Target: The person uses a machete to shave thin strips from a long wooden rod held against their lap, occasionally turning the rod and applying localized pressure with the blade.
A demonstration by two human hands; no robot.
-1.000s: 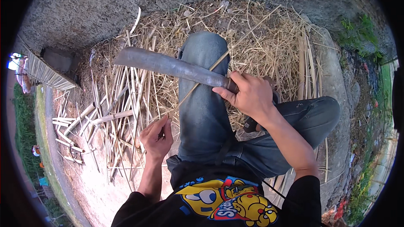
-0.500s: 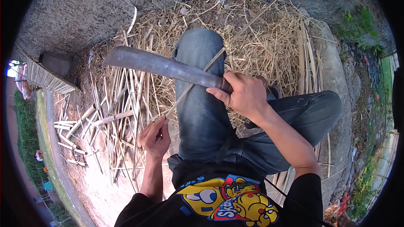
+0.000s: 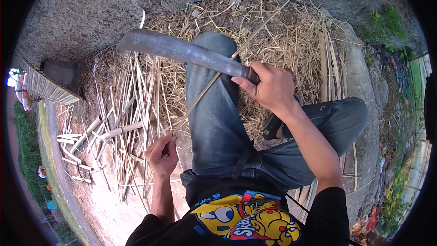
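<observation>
Rough grey concrete (image 3: 114, 9) spans the top of the frame, above ground strewn with dry, straw-like shavings (image 3: 284, 50). Left of centre, the thumb and fingertips of the left hand (image 3: 162, 155) are pinched together on the lower end of a thin strip (image 3: 202, 94), the other fingers curled in toward the palm. To the right of centre, the fingers of the right hand (image 3: 274, 85) are wrapped around the handle of a big knife (image 3: 177, 49), the thumb lying near the base of the blade. Most of the handle is hidden in the grip.

From the left hand, the strip slants up across the middle of the frame toward the upper right, passing over one leg of the blue jeans (image 3: 213, 132). The blade reaches from the right hand toward the upper left and crosses above the strip, hiding a short stretch of it.

Farther out, a loose heap of pale strips (image 3: 136, 86) lies left of centre, with a thicker stick (image 3: 120, 130) beside it. More long pieces (image 3: 324, 64) lie at right of centre. A dark shoe (image 3: 271, 127) shows beneath the right forearm. At the bottom is a black shirt (image 3: 186, 223) with a bright cartoon print. A slatted panel (image 3: 50, 84) stands at the left, and green plants (image 3: 389, 29) grow at upper right.
</observation>
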